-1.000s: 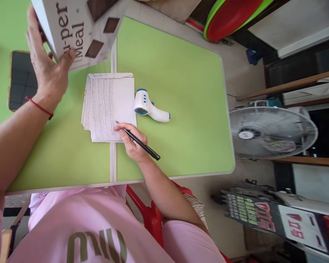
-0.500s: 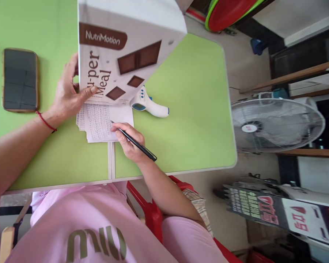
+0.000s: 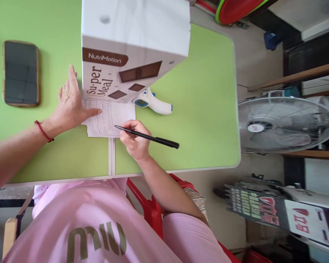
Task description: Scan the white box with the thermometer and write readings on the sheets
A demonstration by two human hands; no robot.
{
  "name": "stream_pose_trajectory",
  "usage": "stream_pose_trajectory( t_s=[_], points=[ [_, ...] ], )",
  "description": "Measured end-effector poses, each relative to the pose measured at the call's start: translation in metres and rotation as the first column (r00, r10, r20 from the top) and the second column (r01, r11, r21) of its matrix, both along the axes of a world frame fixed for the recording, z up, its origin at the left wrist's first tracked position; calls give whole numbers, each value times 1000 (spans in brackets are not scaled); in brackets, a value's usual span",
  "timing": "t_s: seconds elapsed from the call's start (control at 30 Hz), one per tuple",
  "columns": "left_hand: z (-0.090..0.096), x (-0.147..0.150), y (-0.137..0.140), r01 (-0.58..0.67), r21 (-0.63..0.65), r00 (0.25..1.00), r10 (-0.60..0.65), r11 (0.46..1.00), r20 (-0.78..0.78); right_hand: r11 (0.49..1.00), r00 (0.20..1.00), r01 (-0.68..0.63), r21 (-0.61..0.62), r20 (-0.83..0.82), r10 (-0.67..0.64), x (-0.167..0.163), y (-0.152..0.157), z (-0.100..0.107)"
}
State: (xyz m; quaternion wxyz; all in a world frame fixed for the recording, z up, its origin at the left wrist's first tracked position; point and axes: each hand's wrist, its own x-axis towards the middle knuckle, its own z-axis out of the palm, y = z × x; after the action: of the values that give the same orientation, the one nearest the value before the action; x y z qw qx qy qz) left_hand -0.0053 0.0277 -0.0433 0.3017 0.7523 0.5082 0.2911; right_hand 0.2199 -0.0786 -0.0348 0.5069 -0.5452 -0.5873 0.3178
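My left hand (image 3: 68, 104) lies open beside the white NutriMotion box (image 3: 137, 33), its thumb stretched over the handwritten paper (image 3: 100, 118). The fingers point away from me along the box's left side; I cannot tell whether they touch it. My right hand (image 3: 136, 138) grips a black pen (image 3: 159, 140), whose tip is at or just over the paper's writing. The box stands upright across the paper's far part and hides it. A white and blue infrared thermometer (image 3: 156, 104) lies right of the box, partly hidden by it.
A phone (image 3: 21, 73) in a brown case lies at the left of the green table (image 3: 203, 109). Beyond the table's right edge stands a fan (image 3: 287, 124). A printed signboard (image 3: 279, 215) is at lower right, and a red chair (image 3: 150, 210) is near my right arm.
My left hand has let go of the box and opened beside it. The box, tilted before, now stands straighter with its top showing. The pen has swung flatter in my right hand.
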Motion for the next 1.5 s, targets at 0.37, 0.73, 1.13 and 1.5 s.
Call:
stream_pose_trajectory(
  t_s=[0.37, 0.73, 1.13, 1.5],
  points=[
    [12, 7, -34, 30, -38, 987, -36, 999, -155, 982, 981, -126, 143, 166, 102, 1, 0, -4],
    [13, 9, -36, 24, -8, 984, -25, 1000, -177, 977, 967, -177, 122, 206, 149, 1, 0, -4],
    [11, 9, -35, 34, -40, 991, -39, 999, -131, 977, 965, -174, 124, 221, 143, 0, 1, -3],
    [12, 9, -36, 32, -33, 992, -36, 999, -123, 982, 976, -141, 124, 186, 117, 1, 1, -4]
  ],
)
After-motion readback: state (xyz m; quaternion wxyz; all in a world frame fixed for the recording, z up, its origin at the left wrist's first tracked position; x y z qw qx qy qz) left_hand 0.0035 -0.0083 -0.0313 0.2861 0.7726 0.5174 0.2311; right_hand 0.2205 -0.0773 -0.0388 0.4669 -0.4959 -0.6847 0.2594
